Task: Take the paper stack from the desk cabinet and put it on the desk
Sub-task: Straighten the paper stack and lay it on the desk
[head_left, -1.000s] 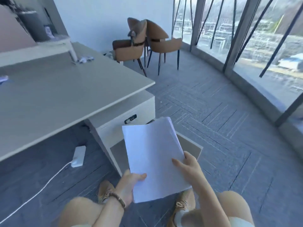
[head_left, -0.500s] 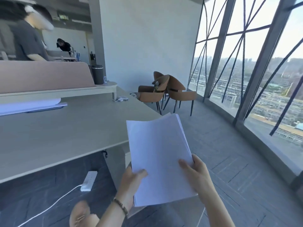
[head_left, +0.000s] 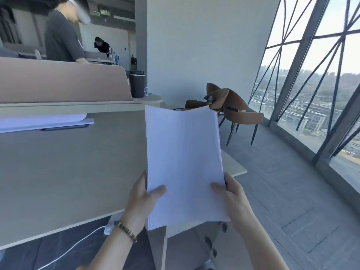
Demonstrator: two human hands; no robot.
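Note:
I hold a white paper stack [head_left: 185, 162] upright in both hands, above the right part of the beige desk [head_left: 68, 172]. My left hand [head_left: 144, 197] grips its lower left edge, thumb on the front sheet. My right hand [head_left: 231, 197] grips the lower right edge the same way. Below the stack, under the desk's edge, the desk cabinet [head_left: 198, 242] shows its open door and drawer fronts with dark handles. The stack hides the desk's far right corner.
A pink divider [head_left: 64, 82] and a raised shelf run along the desk's back, with a dark cup [head_left: 137, 83] and white papers [head_left: 42, 121]. A person stands behind it. Two brown chairs [head_left: 229, 108] sit by the glass wall. A white cable [head_left: 74, 248] lies on the floor.
The view has risen from cabinet level to above the desk. The paper stack came up with both hands and now sits over the desk's right side.

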